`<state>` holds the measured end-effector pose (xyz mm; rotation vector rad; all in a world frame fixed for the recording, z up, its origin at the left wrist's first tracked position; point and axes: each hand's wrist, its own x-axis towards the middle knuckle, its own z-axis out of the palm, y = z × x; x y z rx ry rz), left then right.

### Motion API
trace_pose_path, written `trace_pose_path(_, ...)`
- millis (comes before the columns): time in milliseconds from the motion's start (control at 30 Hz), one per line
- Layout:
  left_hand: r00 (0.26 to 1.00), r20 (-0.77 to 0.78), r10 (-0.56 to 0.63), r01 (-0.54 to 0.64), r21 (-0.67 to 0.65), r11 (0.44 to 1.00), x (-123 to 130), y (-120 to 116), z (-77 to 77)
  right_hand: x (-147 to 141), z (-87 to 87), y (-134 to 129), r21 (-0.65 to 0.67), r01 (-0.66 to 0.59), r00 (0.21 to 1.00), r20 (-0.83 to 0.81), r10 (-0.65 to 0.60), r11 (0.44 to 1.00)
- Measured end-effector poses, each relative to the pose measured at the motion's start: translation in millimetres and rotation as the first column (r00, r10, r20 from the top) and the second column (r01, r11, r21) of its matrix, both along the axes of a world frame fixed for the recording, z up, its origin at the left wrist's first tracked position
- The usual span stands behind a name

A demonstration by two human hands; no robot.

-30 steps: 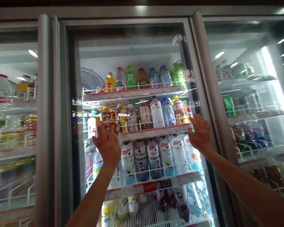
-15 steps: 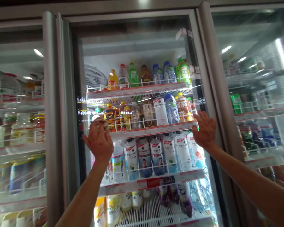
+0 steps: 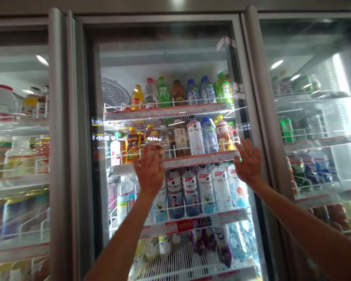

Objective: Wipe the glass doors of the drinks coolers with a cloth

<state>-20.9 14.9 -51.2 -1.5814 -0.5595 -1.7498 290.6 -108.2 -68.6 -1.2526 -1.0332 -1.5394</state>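
My left hand (image 3: pixel 150 171) is closed on a crumpled pale cloth (image 3: pixel 158 149), raised against the glass door (image 3: pixel 163 45) of a drinks cooler, a little left of its middle. Motion blurs this hand slightly. At the door's right side, my right hand (image 3: pixel 248 160) holds nothing; its fingers are stretched and apart, and the palm faces the glass near the frame. Whether the palm presses fully on the glass I cannot tell. Behind the glass, bottles (image 3: pixel 190 191) with white labels stand on the shelf just below hand height.
Metal door frames and a vertical handle bar (image 3: pixel 58 140) border the door on the left; another bar (image 3: pixel 269 109) runs down the right. Neighbouring cooler doors show more shelves of drinks. Above the upper bottles (image 3: pixel 163 92) is a round vent grille (image 3: pixel 114 93).
My left hand has moved right across the glass with the cloth. My right hand keeps its place at the door's right side. The view has shifted slightly.
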Motion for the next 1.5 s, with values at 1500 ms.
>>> trace_pose_path(1500, 0.892, -0.444, 0.084, 0.03, 0.244, 0.969, 77, -37, -54.8, -3, 2.0, -2, -0.006, -0.024, 0.998, -0.055, 0.024, 1.0)
